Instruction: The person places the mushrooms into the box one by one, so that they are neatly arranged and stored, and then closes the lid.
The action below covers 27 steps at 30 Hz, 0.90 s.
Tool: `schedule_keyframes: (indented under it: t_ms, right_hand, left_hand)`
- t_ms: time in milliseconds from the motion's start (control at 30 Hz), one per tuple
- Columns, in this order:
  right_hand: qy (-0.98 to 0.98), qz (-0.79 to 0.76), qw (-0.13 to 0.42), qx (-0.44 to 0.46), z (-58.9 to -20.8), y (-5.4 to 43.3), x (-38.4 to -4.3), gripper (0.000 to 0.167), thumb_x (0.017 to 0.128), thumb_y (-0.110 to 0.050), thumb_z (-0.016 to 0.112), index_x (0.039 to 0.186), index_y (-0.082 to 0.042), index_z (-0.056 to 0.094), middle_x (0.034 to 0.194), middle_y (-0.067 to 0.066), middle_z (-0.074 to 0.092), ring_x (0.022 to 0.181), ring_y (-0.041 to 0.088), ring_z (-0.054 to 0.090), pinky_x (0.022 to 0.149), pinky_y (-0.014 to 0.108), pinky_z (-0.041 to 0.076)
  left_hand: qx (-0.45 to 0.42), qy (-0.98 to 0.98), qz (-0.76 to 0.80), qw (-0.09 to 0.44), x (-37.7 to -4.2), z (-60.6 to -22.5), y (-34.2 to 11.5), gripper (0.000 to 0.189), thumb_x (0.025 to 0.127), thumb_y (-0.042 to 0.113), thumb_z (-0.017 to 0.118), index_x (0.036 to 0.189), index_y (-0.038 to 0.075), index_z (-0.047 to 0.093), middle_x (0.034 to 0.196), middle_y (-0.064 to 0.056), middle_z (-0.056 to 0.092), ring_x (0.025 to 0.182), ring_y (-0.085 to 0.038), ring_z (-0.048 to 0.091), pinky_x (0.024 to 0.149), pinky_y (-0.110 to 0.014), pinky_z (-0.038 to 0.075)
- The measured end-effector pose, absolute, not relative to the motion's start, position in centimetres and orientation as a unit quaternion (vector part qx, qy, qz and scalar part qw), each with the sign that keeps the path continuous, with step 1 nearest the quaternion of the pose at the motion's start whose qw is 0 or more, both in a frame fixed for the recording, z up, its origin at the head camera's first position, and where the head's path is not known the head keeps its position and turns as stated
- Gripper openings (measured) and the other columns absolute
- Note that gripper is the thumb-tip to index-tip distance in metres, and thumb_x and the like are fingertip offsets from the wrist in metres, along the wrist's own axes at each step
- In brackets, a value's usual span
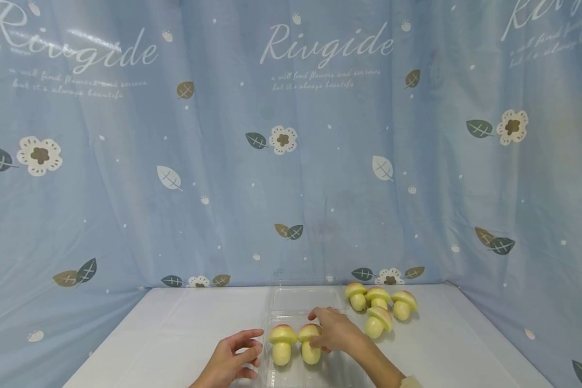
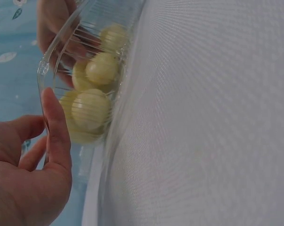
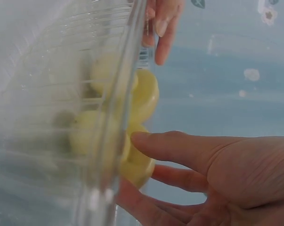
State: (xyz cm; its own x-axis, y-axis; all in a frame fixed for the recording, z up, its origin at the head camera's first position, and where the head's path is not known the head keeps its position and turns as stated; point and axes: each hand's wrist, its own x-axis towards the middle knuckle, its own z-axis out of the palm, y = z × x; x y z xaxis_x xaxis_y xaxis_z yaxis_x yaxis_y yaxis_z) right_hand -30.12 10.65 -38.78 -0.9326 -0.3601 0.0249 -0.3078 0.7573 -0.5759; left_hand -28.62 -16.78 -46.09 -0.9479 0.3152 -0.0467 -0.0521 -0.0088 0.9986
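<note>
A clear plastic box [image 1: 283,376] with its lid [image 1: 307,298] folded open lies on the white table. Two glossy yellow-green mushrooms with pinkish cap tops lie inside it side by side, a left mushroom [image 1: 282,353] and a right mushroom [image 1: 311,354]. At the box's left side my left hand [image 1: 235,355] holds the rim, with fingers on either side of the wall in the left wrist view. My right hand [image 1: 338,331] reaches over the box and has its thumb and fingers about the right mushroom; the thumb touches it in the right wrist view.
Several more mushrooms of the same kind, among them a front mushroom [image 1: 378,321] and a rightmost mushroom [image 1: 404,305], lie in a cluster on the table to the right of the lid. A blue patterned curtain [image 1: 320,188] closes off the back and sides.
</note>
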Motion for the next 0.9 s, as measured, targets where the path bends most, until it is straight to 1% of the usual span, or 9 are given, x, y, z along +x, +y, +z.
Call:
schedule_keyframes:
  t_ms: [167, 233, 367, 533, 667, 800, 900]
  right_hand:
    - [0.933, -0.307, 0.058, -0.179, -38.5, 11.2, -30.1, 0.048, 0.079, -0.016, 0.081, 0.121, -0.004, 0.061, 0.104, 0.011, 0.060, 0.070, 0.015, 0.055, 0.072, 0.034, 0.048]
    - [0.930, -0.316, 0.065, -0.177, -38.4, 11.4, -30.1, 0.049, 0.080, -0.018, 0.080, 0.122, -0.004, 0.060, 0.109, 0.014, 0.060, 0.064, 0.016, 0.058, 0.069, 0.034, 0.049]
    - [0.925, -0.331, 0.069, -0.176, -38.1, 12.0, -30.0, 0.048, 0.082, -0.021, 0.080, 0.123, -0.005, 0.060, 0.112, 0.017, 0.060, 0.060, 0.016, 0.061, 0.062, 0.031, 0.049]
    - [0.916, -0.355, 0.060, -0.176, -37.7, 13.2, -29.9, 0.049, 0.085, -0.025, 0.078, 0.125, -0.004, 0.059, 0.114, 0.018, 0.060, 0.064, 0.019, 0.065, 0.055, 0.030, 0.053]
    - [0.906, -0.383, 0.051, -0.169, -37.2, 14.3, -29.8, 0.051, 0.086, -0.027, 0.077, 0.127, -0.004, 0.058, 0.117, 0.020, 0.060, 0.071, 0.022, 0.067, 0.056, 0.032, 0.057]
    - [0.902, -0.400, 0.039, -0.158, -37.0, 15.5, -29.8, 0.053, 0.086, -0.031, 0.076, 0.129, -0.006, 0.058, 0.119, 0.019, 0.061, 0.074, 0.019, 0.068, 0.058, 0.034, 0.058]
    - [0.899, -0.410, 0.030, -0.151, -36.9, 16.6, -29.8, 0.055, 0.086, -0.033, 0.075, 0.130, -0.006, 0.057, 0.120, 0.019, 0.061, 0.076, 0.020, 0.069, 0.059, 0.034, 0.059]
  left_hand:
    - [0.097, 0.691, 0.704, 0.130, -28.7, -46.1, -16.8, 0.059, 0.094, 0.025, 0.067, 0.142, -0.003, 0.046, 0.102, -0.002, 0.058, 0.080, -0.012, 0.064, 0.066, -0.027, 0.060]
    - [0.098, 0.691, 0.704, 0.131, -28.7, -46.1, -16.8, 0.060, 0.094, 0.025, 0.068, 0.142, -0.003, 0.046, 0.102, -0.002, 0.058, 0.080, -0.012, 0.063, 0.066, -0.027, 0.060]
    - [0.100, 0.688, 0.706, 0.134, -28.8, -46.2, -16.8, 0.062, 0.093, 0.025, 0.069, 0.143, -0.003, 0.045, 0.102, -0.002, 0.058, 0.080, -0.012, 0.063, 0.065, -0.027, 0.059]
    - [0.100, 0.683, 0.710, 0.138, -29.0, -46.2, -17.0, 0.062, 0.093, 0.023, 0.069, 0.143, -0.002, 0.045, 0.102, -0.002, 0.057, 0.080, -0.012, 0.063, 0.064, -0.026, 0.059]
    - [0.107, 0.682, 0.710, 0.141, -29.0, -46.2, -17.1, 0.060, 0.094, 0.020, 0.067, 0.144, -0.003, 0.043, 0.101, -0.001, 0.057, 0.080, -0.012, 0.062, 0.064, -0.026, 0.059]
    - [0.108, 0.683, 0.708, 0.141, -29.0, -46.1, -17.0, 0.060, 0.094, 0.018, 0.066, 0.144, -0.004, 0.042, 0.099, 0.000, 0.057, 0.079, -0.012, 0.062, 0.063, -0.026, 0.058]
    - [0.103, 0.684, 0.709, 0.137, -29.0, -46.1, -17.0, 0.059, 0.093, 0.017, 0.066, 0.144, -0.004, 0.043, 0.098, 0.000, 0.058, 0.078, -0.011, 0.062, 0.062, -0.026, 0.058]
